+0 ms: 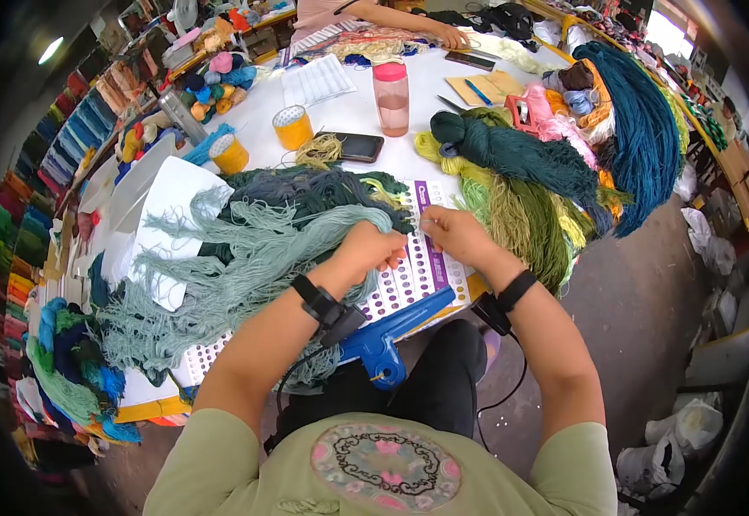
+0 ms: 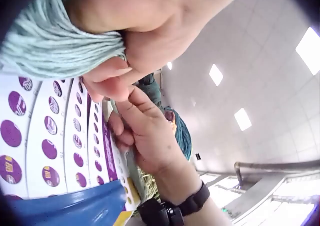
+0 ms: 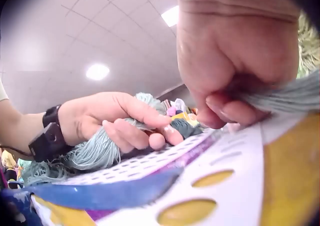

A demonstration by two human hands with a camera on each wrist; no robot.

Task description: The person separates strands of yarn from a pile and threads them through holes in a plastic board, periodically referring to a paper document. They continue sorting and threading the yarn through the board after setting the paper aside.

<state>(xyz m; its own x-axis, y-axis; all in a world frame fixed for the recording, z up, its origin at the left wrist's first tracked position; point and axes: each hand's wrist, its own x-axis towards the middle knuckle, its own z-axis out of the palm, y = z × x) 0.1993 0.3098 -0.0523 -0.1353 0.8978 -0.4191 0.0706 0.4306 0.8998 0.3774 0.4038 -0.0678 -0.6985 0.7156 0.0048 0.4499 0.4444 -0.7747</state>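
Observation:
My left hand (image 1: pixel 373 246) has its fingers curled round a thick bundle of pale blue-green yarn (image 1: pixel 258 267), which spreads loosely to the left over the table. In the left wrist view the yarn (image 2: pixel 60 48) passes under the thumb side of that hand. Close by on the right, my right hand (image 1: pixel 460 234) holds a thin bunch of the same coloured yarn (image 3: pixel 295 93), seen in the right wrist view leaving the fist. Beneath both hands lies a white card with rows of holes and a purple strip (image 1: pixel 433 245). A large blue clip (image 1: pixel 392 337) sits at its near edge.
Darker green skeins (image 1: pixel 297 185) lie behind the pale yarn. A phone (image 1: pixel 362 147), yellow tape rolls (image 1: pixel 293 129) and a pink-lidded bottle (image 1: pixel 392 107) stand farther back. Olive and teal skeins (image 1: pixel 521 146) fill the right side. Another person's arm (image 1: pixel 409 21) reaches over the far edge.

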